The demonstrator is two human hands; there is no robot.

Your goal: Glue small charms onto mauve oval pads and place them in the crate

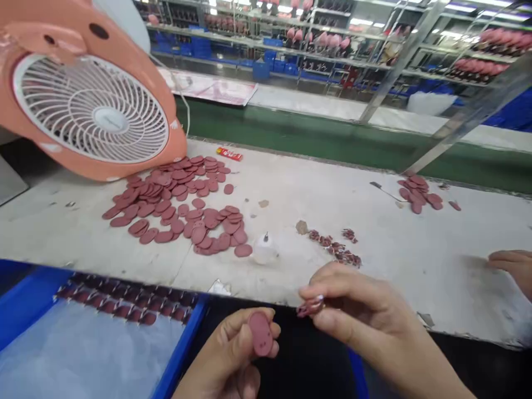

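My left hand [233,354] is closed in a pinch on a dark red oval piece [260,333], held upright at the bottom centre. My right hand [357,310] sits just to its right, its fingertips pinched on a small dark red scrap [310,306]. Both hands hover over the near edge of the white worktable [291,205]. A big heap of the same red ovals [183,208] lies on the table ahead and to the left. Small red trimmings [334,246] lie just beyond my right hand.
An orange fan [89,105] stands at the far left. A blue tray [83,338] with rows of red ovals sits at the lower left. A second, smaller heap of ovals [419,193] lies at the right, near another person's hand [511,266]. A green conveyor belt [332,138] runs behind the table.
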